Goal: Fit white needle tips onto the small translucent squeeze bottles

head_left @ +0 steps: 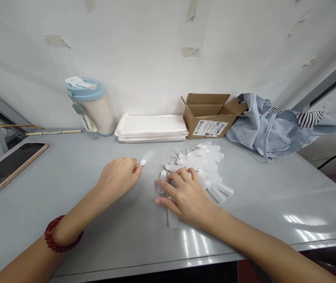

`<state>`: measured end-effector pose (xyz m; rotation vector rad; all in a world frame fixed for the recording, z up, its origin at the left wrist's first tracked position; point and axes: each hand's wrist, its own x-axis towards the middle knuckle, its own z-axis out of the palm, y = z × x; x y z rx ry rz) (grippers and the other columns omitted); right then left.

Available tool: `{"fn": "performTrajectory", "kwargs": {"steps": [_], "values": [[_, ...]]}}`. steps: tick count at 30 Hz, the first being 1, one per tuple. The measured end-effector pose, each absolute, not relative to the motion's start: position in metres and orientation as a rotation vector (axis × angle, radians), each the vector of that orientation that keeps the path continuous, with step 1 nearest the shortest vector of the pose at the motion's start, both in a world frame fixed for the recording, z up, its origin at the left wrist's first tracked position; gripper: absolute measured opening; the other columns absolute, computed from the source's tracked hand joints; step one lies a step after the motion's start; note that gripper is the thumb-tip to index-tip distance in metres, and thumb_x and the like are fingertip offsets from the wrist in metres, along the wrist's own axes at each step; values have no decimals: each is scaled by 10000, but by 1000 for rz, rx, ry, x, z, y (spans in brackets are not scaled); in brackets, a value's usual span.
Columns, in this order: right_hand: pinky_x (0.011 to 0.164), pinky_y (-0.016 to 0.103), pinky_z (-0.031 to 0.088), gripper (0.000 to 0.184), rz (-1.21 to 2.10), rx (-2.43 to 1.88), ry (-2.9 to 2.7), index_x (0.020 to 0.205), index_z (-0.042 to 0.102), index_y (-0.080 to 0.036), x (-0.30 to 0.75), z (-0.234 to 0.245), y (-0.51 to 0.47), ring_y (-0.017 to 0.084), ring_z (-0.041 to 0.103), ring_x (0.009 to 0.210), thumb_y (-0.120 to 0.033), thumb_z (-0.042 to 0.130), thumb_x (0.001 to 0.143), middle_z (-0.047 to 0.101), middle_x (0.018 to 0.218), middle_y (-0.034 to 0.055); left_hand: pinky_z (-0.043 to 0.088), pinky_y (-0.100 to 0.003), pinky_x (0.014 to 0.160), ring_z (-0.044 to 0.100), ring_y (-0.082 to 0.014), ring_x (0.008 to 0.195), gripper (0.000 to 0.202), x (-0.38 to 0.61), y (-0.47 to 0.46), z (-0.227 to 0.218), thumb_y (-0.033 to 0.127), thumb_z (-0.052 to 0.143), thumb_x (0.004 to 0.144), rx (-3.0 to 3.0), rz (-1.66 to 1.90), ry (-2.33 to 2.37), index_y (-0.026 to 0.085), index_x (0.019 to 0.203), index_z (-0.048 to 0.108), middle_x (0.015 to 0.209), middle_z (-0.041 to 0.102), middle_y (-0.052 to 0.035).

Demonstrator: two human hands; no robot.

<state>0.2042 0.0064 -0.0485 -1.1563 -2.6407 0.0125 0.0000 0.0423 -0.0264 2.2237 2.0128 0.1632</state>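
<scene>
My left hand (117, 175) is closed in a pinch on one small clear plastic piece (146, 158), held just above the grey table (67, 184). A red bead bracelet sits on that wrist. My right hand (187, 196) lies with fingers spread on the near edge of a pile of several clear plastic pieces (205, 163), touching a few of them. More clear pieces stick out from under the right palm.
A phone (7, 167) lies at the far left. Against the wall stand a blue-lidded cup (93, 106), a stack of white flat sheets (152, 127), an open cardboard box (209, 116) and a bundle of blue cloth (274, 125).
</scene>
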Motion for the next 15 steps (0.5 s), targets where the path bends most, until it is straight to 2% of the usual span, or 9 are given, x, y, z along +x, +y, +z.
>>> {"fn": "performTrajectory", "kwargs": {"steps": [6, 10, 13, 15], "values": [[831, 469, 338, 450, 51, -1128, -2633, 1079, 649, -216, 202, -53, 3, 259, 483, 877, -534, 362, 940, 602, 911, 111, 178, -268, 453, 304, -146, 399, 401, 0, 42, -28, 309, 472, 792, 2213, 160, 1973, 213, 469, 254, 427, 394, 0], [835, 448, 337, 279, 89, -1137, -2603, 1002, 656, -210, 202, -54, 2, 238, 488, 851, -407, 469, 935, 595, 870, 83, 175, -272, 454, 262, -130, 405, 458, 3, 41, -29, 375, 436, 838, 2210, 241, 1921, 212, 489, 189, 425, 307, 23], [825, 430, 342, 198, 159, -1160, -2570, 976, 650, -211, 202, -54, 2, 226, 492, 839, -347, 520, 914, 591, 850, 68, 199, -266, 456, 283, -121, 413, 449, 6, 39, -29, 376, 426, 852, 2211, 317, 1833, 209, 501, 200, 435, 292, 36], [813, 416, 347, 166, 219, -1166, -2533, 979, 642, -211, 202, -53, 2, 222, 495, 839, -322, 551, 895, 590, 853, 64, 236, -258, 458, 342, -125, 428, 417, 8, 38, -29, 369, 422, 860, 2206, 373, 1773, 208, 506, 271, 446, 352, 36]]}}
